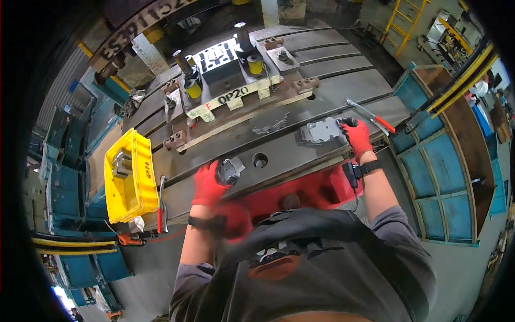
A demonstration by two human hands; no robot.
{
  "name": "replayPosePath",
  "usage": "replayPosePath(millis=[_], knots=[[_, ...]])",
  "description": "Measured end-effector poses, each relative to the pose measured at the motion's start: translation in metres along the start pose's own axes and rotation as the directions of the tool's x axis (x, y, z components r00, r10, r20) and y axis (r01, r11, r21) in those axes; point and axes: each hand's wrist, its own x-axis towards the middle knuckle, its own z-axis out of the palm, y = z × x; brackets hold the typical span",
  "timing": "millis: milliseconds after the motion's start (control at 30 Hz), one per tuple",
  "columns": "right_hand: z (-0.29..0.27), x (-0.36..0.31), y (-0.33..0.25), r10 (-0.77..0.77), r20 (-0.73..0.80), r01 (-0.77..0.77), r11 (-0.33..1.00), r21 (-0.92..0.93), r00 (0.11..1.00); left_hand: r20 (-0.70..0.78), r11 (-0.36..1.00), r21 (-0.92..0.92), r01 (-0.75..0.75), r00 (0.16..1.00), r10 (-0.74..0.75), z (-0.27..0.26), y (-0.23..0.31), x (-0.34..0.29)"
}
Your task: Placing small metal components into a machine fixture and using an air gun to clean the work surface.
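Observation:
My left hand (208,183), in a red glove with a dark fingertip area, is closed on the edge of a small grey stamped metal plate (232,168) over the front of the slotted machine bed (343,80). Farther right, my right hand (358,137), gloved the same way, grips the right end of larger grey stamped metal plates (322,131) lying on the bed; how many overlap I cannot tell. A jagged flat metal piece (271,124) rests between the two hands, toward the die. Beside my right hand lies a red-handled metal tool (370,115).
A die (225,80) with upright posts and yellow collars stands on the far bed. At left is a yellow crate (150,177) holding metal blocks, next to another red-handled tool (161,204). A round hole (260,160) opens in the bed. Blue-panelled racks (434,166) flank the right.

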Motion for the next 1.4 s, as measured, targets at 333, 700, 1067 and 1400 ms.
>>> replayPosePath(millis=[333,700,1067,1400], knots=[[-0.002,0.011,-0.026,0.084,0.284,-0.256,0.715,0.650,0.955,0.127,0.360,-0.883,0.301,0.892,-0.434,-0.032,-0.050,-0.054],[0.181,0.082,-0.199,-0.414,0.271,0.166,0.760,0.628,0.869,0.650,-0.073,-0.662,0.746,0.523,-0.552,0.005,-0.124,-0.234],[0.328,0.143,-0.246,-0.416,0.177,0.452,0.824,-0.343,0.892,0.641,0.143,-0.179,0.973,0.226,-0.734,0.094,-0.121,-0.325],[0.324,0.138,-0.255,-0.628,0.263,0.631,0.481,-0.609,0.732,0.651,0.769,0.150,0.621,0.523,-0.549,0.114,-0.170,-0.300]])
